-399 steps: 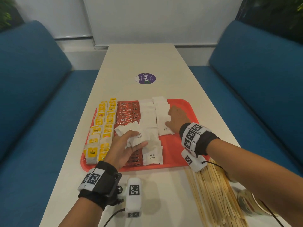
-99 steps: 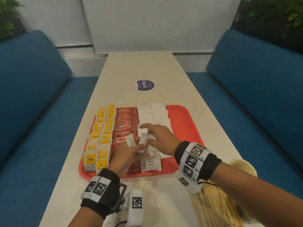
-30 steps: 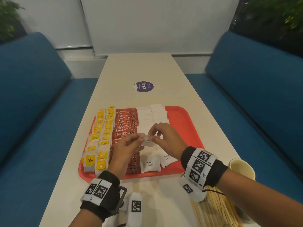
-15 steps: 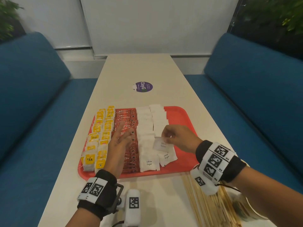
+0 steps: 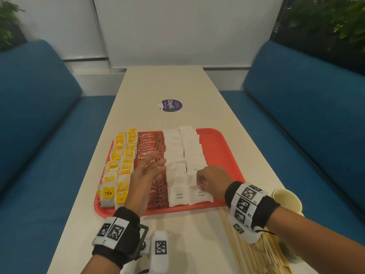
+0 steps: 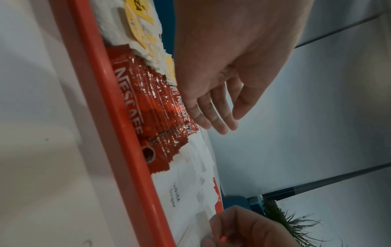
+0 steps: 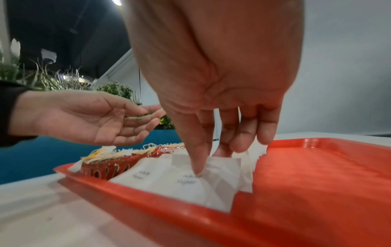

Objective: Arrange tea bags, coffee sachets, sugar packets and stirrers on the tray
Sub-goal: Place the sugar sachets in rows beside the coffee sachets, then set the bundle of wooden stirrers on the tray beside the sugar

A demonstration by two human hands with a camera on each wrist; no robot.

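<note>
A red tray [image 5: 223, 153] holds two columns of yellow tea bags [image 5: 118, 171], a column of red coffee sachets [image 5: 150, 143] and two columns of white sugar packets [image 5: 177, 151]. My right hand [image 5: 199, 179] pinches one sugar packet [image 7: 224, 167] between thumb and fingers, low over the near end of the right sugar column. My left hand [image 5: 156, 169] hovers open above the coffee sachets [image 6: 148, 108], fingers straight and holding nothing. Wooden stirrers [image 5: 256, 252] lie on the table by my right wrist, off the tray.
A paper cup [image 5: 286, 198] stands just right of the tray's near corner. A purple round sticker [image 5: 170, 105] sits further up the long table [image 5: 167, 82]. Blue sofas [image 5: 39, 135] flank both sides. The tray's right strip is bare red.
My right hand has carried the pinched sugar packet nearer and lower, onto the front of the right sugar column. My left hand stays open over the coffee sachets, slightly turned.
</note>
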